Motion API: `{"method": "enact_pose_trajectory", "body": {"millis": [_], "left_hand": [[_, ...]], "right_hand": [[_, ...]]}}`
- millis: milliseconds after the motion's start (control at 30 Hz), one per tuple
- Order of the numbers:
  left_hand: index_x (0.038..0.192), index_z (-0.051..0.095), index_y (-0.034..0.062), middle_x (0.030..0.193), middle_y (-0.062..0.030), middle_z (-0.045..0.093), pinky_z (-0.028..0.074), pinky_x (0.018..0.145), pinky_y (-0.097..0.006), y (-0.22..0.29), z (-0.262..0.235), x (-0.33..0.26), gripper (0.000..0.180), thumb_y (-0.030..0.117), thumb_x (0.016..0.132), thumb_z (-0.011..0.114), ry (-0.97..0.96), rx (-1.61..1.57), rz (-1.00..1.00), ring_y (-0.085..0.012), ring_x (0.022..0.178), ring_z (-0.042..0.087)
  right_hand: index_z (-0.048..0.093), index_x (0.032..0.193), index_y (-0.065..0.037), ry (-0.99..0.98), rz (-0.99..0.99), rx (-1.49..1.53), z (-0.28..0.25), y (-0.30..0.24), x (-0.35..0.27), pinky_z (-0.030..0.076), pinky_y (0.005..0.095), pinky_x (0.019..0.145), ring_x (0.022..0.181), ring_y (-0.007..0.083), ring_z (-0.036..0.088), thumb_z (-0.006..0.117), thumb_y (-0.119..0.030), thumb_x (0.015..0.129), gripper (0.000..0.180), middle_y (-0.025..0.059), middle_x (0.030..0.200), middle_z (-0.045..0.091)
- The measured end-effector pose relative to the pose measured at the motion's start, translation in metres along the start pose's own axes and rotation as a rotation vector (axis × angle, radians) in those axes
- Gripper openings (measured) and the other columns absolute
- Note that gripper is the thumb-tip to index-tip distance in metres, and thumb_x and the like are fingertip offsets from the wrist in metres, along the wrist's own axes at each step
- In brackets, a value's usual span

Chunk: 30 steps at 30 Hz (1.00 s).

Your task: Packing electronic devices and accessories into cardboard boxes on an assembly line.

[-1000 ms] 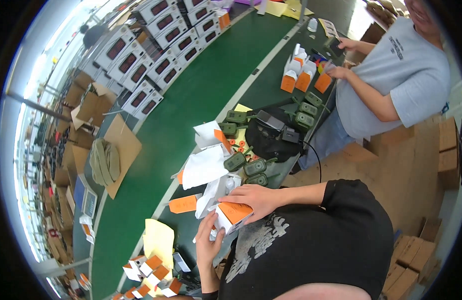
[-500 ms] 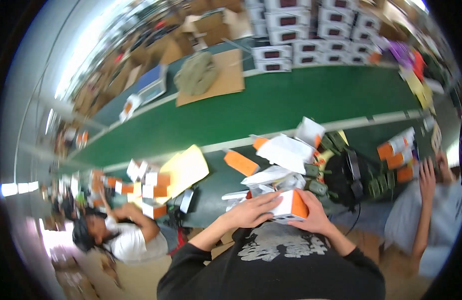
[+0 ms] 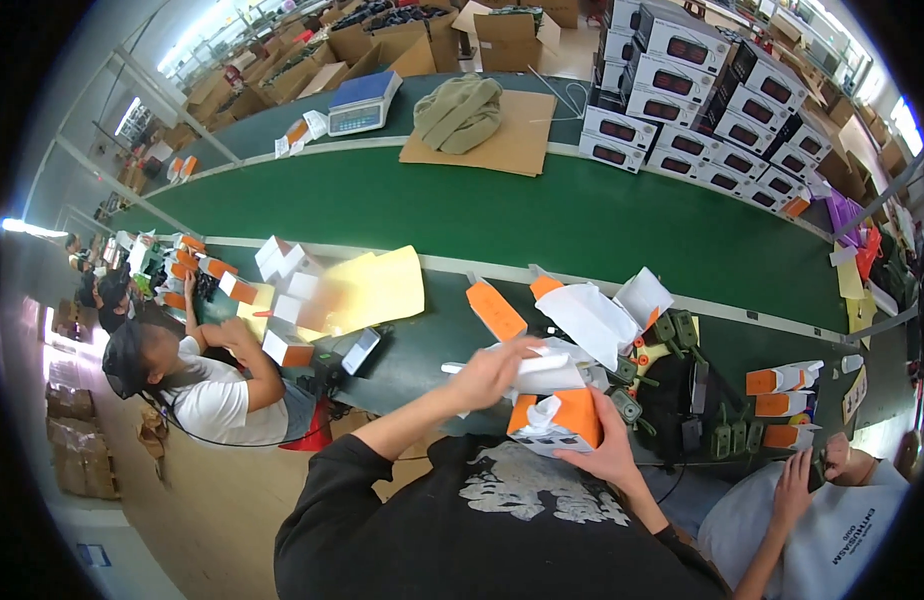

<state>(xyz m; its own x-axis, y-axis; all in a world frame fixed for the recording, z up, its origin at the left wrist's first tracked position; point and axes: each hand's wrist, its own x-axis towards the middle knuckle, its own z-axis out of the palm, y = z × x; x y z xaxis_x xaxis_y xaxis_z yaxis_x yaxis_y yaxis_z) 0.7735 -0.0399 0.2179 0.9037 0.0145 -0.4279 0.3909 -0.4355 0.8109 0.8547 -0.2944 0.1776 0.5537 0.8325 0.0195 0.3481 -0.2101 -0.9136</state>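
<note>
An orange and white cardboard box (image 3: pixel 579 418) is held against my front at the table's near edge. My right hand (image 3: pixel 610 447) grips it from its right side, thumb below and fingers along the wall. My left hand (image 3: pixel 492 376) pinches a white flap (image 3: pixel 548 373) at the top of the box, which stands raised. Crumpled white paper (image 3: pixel 542 411) pokes out over the orange side. What else lies inside the box is hidden. Beyond my hands, loose white paper (image 3: pixel 587 320) and an orange box piece (image 3: pixel 497 310) lie on the table.
Green handheld radios (image 3: pixel 627 405) and a black bag (image 3: pixel 667 365) lie to the right. A person in a light shirt (image 3: pixel 812 530) works there; another in white (image 3: pixel 217 395) sits left, near orange boxes and yellow sheets (image 3: pixel 382 290). A green conveyor belt (image 3: pixel 482 215) runs behind.
The box has tipped toward me, showing its orange side and the paper in it. My left hand has moved up and left, lifting the white flap. The whole view has turned.
</note>
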Motion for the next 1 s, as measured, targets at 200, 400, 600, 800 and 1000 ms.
{"method": "enact_pose_trajectory", "body": {"millis": [200,400,600,800,1000], "left_hand": [[0.114,0.062,0.0107,0.106,-0.0052,0.059,0.044,0.083,-0.040,0.014,0.001,0.015,0.045,0.028,0.075,0.075,0.916,0.454,0.760,-0.0251,0.093,0.057],[0.097,0.063,0.0105,0.089,-0.0023,0.057,0.039,0.073,-0.037,0.030,0.003,0.018,0.025,0.009,0.073,0.072,0.988,0.557,0.644,-0.0217,0.084,0.055],[0.096,0.062,0.0052,0.101,-0.0066,0.064,0.042,0.096,-0.042,0.061,0.017,-0.009,0.030,0.004,0.068,0.073,0.425,0.397,0.692,-0.0268,0.103,0.058],[0.098,0.063,0.0070,0.091,-0.0051,0.062,0.044,0.087,-0.040,0.047,-0.002,-0.017,0.027,0.013,0.074,0.075,0.310,0.290,0.684,-0.0245,0.090,0.059],[0.098,0.068,0.0071,0.092,-0.0026,0.065,0.043,0.084,-0.037,0.055,0.003,-0.028,0.026,0.011,0.072,0.074,0.413,0.670,0.596,-0.0211,0.086,0.058]], "right_hand": [[0.032,0.143,0.004,0.154,0.073,0.384,0.008,0.009,0.004,0.038,0.0361,0.105,0.124,0.0226,0.049,0.091,-0.019,0.060,0.104,0.0152,0.135,0.048],[0.038,0.141,0.002,0.099,-0.004,0.239,0.003,0.008,0.006,0.039,0.0372,0.103,0.123,0.0258,0.050,0.091,-0.026,0.060,0.101,0.0162,0.134,0.049],[0.036,0.141,0.004,0.258,-0.052,0.395,0.010,0.016,0.002,0.039,0.0353,0.102,0.121,0.0222,0.050,0.091,-0.022,0.060,0.101,0.0147,0.132,0.050],[0.038,0.139,0.004,0.280,-0.095,0.393,0.009,0.023,-0.011,0.040,0.0341,0.100,0.117,0.0212,0.052,0.091,-0.020,0.060,0.098,0.0131,0.125,0.052],[0.044,0.134,0.001,0.278,-0.210,0.087,0.001,0.024,-0.012,0.044,0.0358,0.091,0.104,0.0267,0.056,0.090,-0.023,0.059,0.091,0.0166,0.119,0.053]]}}
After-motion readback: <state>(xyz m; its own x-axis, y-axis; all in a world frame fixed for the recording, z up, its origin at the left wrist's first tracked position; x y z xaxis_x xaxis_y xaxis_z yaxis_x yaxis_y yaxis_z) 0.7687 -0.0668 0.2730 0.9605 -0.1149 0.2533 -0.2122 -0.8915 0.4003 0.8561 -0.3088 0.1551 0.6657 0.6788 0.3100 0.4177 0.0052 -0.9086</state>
